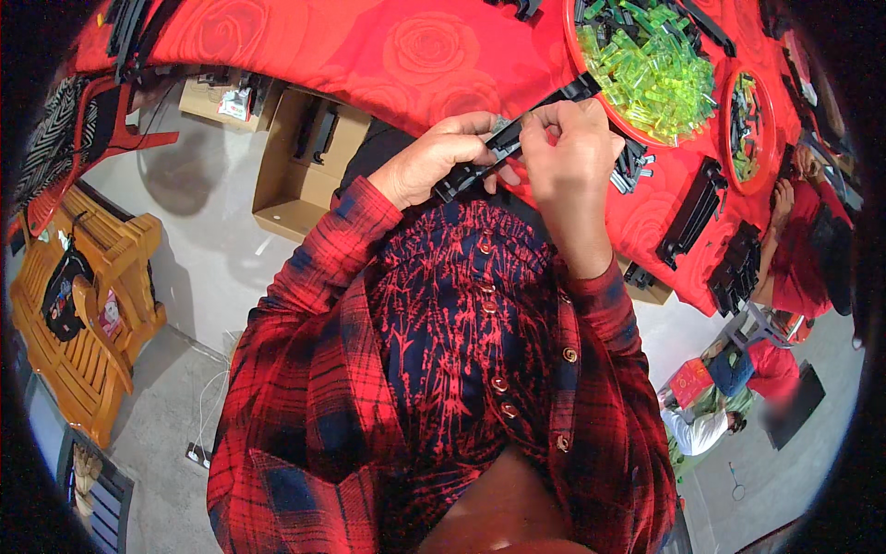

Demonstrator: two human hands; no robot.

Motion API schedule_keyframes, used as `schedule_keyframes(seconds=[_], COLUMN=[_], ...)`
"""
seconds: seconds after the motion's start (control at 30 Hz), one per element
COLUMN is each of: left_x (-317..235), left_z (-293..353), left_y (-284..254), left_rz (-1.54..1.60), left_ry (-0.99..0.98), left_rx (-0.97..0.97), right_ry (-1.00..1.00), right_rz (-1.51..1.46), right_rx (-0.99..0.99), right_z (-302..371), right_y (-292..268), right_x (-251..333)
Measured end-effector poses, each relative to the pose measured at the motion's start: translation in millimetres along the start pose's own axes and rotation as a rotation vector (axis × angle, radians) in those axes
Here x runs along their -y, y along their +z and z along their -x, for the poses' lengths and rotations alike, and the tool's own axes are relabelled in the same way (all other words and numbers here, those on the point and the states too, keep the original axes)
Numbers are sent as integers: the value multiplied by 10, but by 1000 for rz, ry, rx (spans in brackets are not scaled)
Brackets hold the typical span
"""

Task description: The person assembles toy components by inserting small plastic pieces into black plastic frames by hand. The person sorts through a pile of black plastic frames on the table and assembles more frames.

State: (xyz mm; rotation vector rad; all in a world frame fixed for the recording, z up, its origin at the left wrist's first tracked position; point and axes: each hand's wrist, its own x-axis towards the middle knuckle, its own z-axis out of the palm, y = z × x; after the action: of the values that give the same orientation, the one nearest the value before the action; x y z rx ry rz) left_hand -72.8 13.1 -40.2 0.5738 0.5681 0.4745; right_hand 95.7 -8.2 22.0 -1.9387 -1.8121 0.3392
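A long, narrow black plastic part [503, 138] lies slantwise in front of my body, its far end near the rim of a red bowl. My left hand [434, 159] is closed around its nearer half, thumb and fingers on either side. Over the part's middle, my right hand [574, 152] is closed in a pinch, with its fingertips at the part's upper edge. Whatever those fingertips hold, if anything, is hidden. The red bowl [580, 57] holds many small translucent yellow-green pieces [651, 69] and some black ones. Small dark and grey pieces [632, 168] lie beside my right hand.
A red rose-patterned cloth [429, 46] covers the table. Long black parts [692, 210] lie at the right, near a second red bowl [771, 138]. Cardboard boxes [281, 208] stand below the table, a wooden chair [92, 369] at left. A person's hand [783, 198] shows at the far right.
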Motion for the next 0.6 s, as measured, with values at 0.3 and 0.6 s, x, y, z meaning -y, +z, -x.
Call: schedule_keyframes(seconds=[0.3,0.6], left_x=[2,21], left_z=[1,5], left_y=[18,-10], left_rz=[3,-8], left_ry=[-7,14], left_rx=[4,44], right_ry=[18,20], right_rz=[52,161], right_rx=[41,63], right_z=[-35,-54], right_y=[-11,8], right_x=[0,15])
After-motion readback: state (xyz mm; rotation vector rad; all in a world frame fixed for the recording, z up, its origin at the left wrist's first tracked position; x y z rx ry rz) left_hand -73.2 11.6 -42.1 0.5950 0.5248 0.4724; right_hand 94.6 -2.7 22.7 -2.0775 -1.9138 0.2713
